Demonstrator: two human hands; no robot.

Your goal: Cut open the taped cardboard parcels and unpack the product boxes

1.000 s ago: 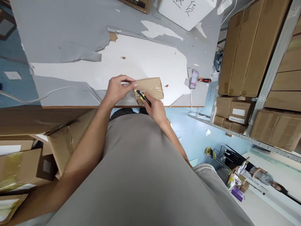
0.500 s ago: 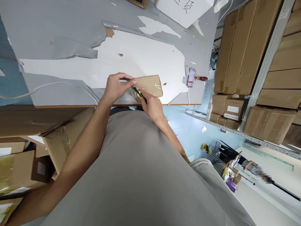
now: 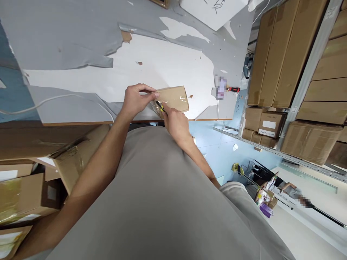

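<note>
Cardboard box (image 3: pixel 174 95), long axis along table edge (image 3: pixel 76 124)

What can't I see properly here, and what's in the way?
Head view: the cutter-like tool's back part, hidden by the right hand.
Head view: the small brown box's inside, hidden by its cardboard.
Head view: the white thing with writing, cut off by the top edge.
Head view: the purple thing, blurred into little squares.

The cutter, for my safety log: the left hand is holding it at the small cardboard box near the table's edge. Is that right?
No: the head view shows the right hand, not the left hand, holding the cutter at the small cardboard box near the table's edge.
</note>
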